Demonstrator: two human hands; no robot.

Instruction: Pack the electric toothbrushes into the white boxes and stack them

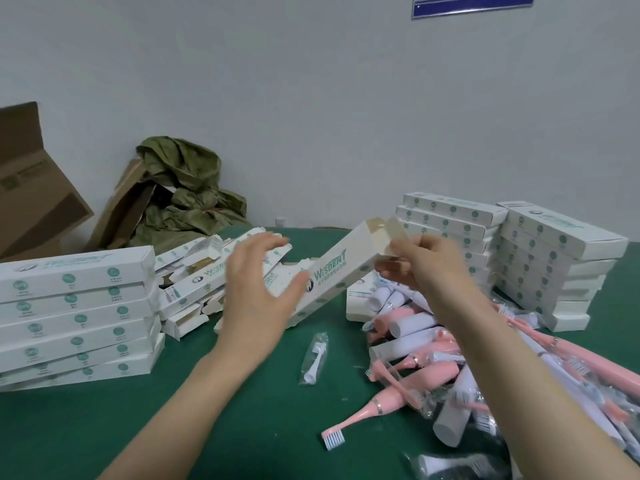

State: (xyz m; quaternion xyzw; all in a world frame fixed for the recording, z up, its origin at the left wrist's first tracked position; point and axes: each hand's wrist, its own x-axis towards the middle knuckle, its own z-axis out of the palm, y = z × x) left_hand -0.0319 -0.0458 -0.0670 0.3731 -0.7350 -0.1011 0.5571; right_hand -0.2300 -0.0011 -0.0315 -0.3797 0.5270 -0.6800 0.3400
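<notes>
Head view: my right hand (420, 263) pinches the open-flapped end of a tilted white Wisdent box (341, 271). Left hand (258, 289) is spread wide beside its lower end, holding nothing.

Green table (145, 420), stacked white boxes (74, 317), pink toothbrushes (415, 368)

This is a packing room, a small hand-assembly shop rather than a home or office. A green work table (104, 427) fills the lower frame. Identical white boxes (76, 317) stand stacked at left and right, with a loose heap of open ones (194, 282) at centre left. Bagged pink toothbrushes (433, 362) are piled at lower right. Brown cartons (31, 202) and a green sack (187, 188) lean on a bare white wall (311, 98) at upper left, and a blue notice (471, 3) hangs at the top right.
</notes>
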